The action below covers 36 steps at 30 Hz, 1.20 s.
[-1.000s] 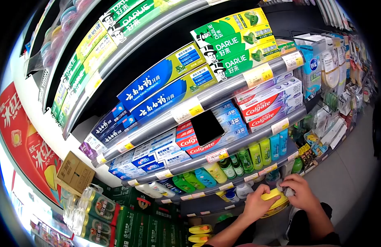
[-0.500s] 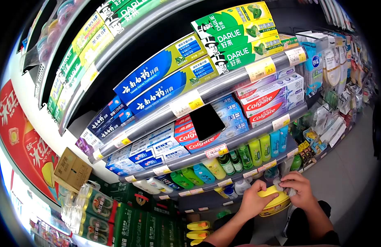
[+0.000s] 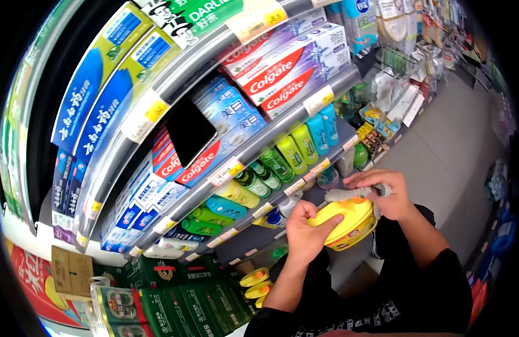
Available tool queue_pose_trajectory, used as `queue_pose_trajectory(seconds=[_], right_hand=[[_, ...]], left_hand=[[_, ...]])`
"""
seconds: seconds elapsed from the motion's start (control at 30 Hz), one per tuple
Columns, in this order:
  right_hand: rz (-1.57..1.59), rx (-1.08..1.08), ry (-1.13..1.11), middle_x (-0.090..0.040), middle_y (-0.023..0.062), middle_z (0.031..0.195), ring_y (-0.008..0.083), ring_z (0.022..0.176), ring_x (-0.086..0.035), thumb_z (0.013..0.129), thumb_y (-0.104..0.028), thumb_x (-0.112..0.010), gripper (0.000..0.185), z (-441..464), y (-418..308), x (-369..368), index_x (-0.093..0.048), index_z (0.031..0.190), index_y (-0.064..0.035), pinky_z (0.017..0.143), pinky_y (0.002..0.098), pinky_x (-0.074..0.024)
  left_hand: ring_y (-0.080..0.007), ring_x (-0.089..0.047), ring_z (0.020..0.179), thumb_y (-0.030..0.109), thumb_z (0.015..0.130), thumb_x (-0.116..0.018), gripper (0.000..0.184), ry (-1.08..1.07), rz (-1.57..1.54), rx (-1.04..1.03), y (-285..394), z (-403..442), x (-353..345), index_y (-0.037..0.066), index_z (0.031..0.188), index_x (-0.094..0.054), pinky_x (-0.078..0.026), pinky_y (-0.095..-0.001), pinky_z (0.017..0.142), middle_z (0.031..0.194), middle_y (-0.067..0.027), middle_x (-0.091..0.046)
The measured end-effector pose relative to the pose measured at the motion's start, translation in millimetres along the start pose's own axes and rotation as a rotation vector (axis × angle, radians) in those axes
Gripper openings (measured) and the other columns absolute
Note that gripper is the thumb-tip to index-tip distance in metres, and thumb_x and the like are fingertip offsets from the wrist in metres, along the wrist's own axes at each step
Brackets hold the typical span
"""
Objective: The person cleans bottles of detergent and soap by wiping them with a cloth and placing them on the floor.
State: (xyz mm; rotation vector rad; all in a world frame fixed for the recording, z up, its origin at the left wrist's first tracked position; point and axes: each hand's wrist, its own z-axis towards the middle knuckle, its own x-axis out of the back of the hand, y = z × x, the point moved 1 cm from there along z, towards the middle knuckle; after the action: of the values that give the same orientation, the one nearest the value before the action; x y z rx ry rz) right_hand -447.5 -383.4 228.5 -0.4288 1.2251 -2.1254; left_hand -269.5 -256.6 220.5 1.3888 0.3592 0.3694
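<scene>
A round yellow tub (image 3: 349,227) with a printed side is held tilted in front of my body. My left hand (image 3: 309,231) grips its left edge, with the thumb lying over the yellow top. In my right hand (image 3: 387,194) is a grey cloth (image 3: 357,192), bunched under the fingers and trailing along the tub's far rim. An orange patch shows on the tub top beside the cloth. Fingers under the tub are hidden.
Toothpaste boxes (image 3: 282,76) fill the curved shelf before me, and a black phone (image 3: 189,133) leans against them. Shampoo bottles (image 3: 265,174) line the shelf below. Green cartons (image 3: 183,309) and more yellow containers (image 3: 256,276) stand lower left. Grey floor (image 3: 433,129) runs along the right.
My view has turned right and down, so the shelves appear shifted left. The cloth now stretches along the tub's far rim, and more of the yellow top shows.
</scene>
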Motion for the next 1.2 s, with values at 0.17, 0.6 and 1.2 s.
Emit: queue_pose_trajectory(seconds=[0.17,0.6,1.2], right_hand=[[-0.168,-0.237,0.234,-0.071,0.0096,0.107,0.0165,0.101,-0.065,0.090,0.003,-0.063,0.022,-2,14,4,-0.065,0.112,0.0013,0.092,0.0309,-0.0511],[0.445,-0.450,0.196,-0.068,0.0073,0.117,0.0138,0.108,-0.063,0.105,-0.021,-0.055,0.031,-2,16,-2,-0.062,0.126,0.0007,0.097,0.0318,-0.0489],[-0.774,-0.208,0.227,-0.073,0.0206,0.087,0.0267,0.080,-0.074,0.092,-0.020,-0.072,0.025,-10,24,-4,-0.072,0.103,0.0031,0.072,0.0365,-0.0552]], left_hand=[[-0.0062,-0.044,0.073,0.003,0.069,-0.092,0.050,0.052,0.101,0.023,-7,1,1,0.009,0.081,-0.043,-0.041,-0.0220,0.064,0.081,0.0030,-0.048],[-0.0061,-0.051,0.075,-0.006,0.071,-0.088,0.050,0.076,0.115,-0.060,-6,2,-6,0.008,0.087,-0.043,-0.047,-0.0220,0.070,0.081,-0.0012,-0.054],[-0.0154,-0.048,0.066,0.017,0.069,-0.092,0.046,0.162,0.408,-0.210,-25,5,-20,0.006,0.083,-0.049,-0.047,-0.0316,0.063,0.073,-0.0056,-0.051]])
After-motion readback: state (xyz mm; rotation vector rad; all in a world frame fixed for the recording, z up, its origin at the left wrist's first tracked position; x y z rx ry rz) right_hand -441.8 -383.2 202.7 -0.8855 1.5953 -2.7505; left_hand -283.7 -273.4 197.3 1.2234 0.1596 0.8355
